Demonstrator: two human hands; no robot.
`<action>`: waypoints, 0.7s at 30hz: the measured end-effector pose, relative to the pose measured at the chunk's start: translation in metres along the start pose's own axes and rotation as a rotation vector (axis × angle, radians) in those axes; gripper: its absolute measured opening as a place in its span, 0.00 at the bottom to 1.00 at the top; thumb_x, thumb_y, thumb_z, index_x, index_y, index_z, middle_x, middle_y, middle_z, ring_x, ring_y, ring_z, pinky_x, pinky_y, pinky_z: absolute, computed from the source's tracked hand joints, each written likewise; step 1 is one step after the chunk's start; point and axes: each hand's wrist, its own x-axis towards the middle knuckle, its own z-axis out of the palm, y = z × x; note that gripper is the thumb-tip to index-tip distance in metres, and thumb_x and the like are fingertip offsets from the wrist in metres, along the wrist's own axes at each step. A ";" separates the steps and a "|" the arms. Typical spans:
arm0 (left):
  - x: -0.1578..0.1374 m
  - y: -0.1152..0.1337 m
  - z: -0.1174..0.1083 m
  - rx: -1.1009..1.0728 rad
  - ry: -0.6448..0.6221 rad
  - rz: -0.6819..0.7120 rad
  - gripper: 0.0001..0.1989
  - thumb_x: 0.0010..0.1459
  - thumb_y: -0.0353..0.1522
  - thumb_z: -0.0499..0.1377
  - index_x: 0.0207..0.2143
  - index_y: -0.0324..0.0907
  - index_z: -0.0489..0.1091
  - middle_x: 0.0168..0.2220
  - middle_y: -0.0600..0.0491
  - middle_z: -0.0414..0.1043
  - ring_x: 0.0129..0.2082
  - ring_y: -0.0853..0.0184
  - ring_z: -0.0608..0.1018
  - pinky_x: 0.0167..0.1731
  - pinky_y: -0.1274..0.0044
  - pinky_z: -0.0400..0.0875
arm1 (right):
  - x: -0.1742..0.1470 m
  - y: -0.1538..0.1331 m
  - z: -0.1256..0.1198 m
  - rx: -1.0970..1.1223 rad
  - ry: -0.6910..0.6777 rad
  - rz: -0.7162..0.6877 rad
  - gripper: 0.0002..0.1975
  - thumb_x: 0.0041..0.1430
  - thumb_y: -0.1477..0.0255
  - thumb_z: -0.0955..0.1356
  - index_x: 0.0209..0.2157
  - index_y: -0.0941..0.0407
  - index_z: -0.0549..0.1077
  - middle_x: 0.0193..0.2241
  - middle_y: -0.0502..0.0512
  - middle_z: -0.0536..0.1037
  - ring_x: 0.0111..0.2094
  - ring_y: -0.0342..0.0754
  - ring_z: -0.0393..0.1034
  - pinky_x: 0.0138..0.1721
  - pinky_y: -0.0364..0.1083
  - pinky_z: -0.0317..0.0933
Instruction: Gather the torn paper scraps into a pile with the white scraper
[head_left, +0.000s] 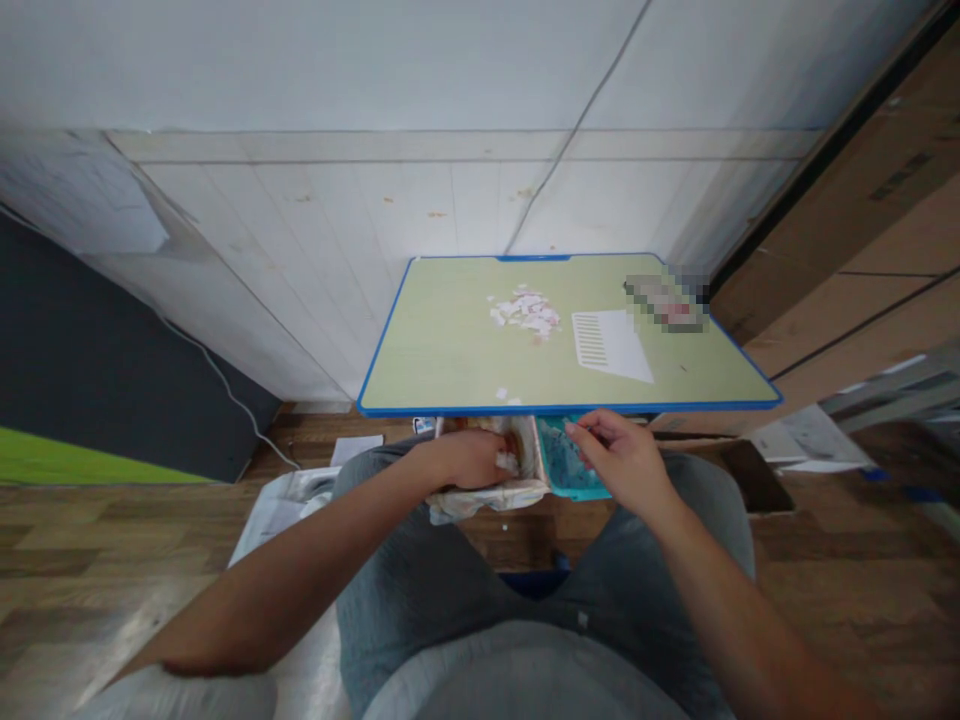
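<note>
Below the table's blue edge, left hand grip closed on crumpled wrapper, right hand pinching teal packet.

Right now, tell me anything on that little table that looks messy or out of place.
A loose heap of white and pink scraps lies scattered on the green table, with a few stray bits near its front edge. The white comb-like card lies flat.

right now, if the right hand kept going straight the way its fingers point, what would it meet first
Probably the teal packet that the right hand already touches at its fingertips, just under the table's blue edge. Past that lies the left hand, though depth is unclear.
</note>
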 end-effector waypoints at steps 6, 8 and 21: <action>0.021 0.004 0.012 0.011 0.019 -0.108 0.28 0.66 0.47 0.66 0.63 0.44 0.80 0.62 0.38 0.82 0.59 0.43 0.85 0.52 0.63 0.80 | 0.002 0.003 -0.009 0.067 0.029 0.052 0.25 0.60 0.43 0.76 0.33 0.52 0.77 0.21 0.49 0.77 0.21 0.49 0.70 0.25 0.47 0.64; 0.025 0.006 0.016 0.022 0.026 -0.109 0.26 0.64 0.47 0.67 0.59 0.45 0.83 0.58 0.39 0.84 0.56 0.43 0.86 0.51 0.63 0.81 | 0.003 0.002 -0.010 0.080 0.050 0.047 0.26 0.59 0.42 0.76 0.33 0.52 0.77 0.20 0.49 0.76 0.20 0.49 0.70 0.25 0.47 0.63; 0.026 -0.010 0.024 0.072 0.090 -0.082 0.16 0.68 0.30 0.61 0.53 0.41 0.86 0.52 0.36 0.86 0.54 0.46 0.87 0.54 0.64 0.79 | 0.022 -0.003 -0.014 0.041 0.168 -0.065 0.23 0.61 0.45 0.74 0.31 0.51 0.76 0.18 0.48 0.75 0.20 0.48 0.68 0.25 0.47 0.62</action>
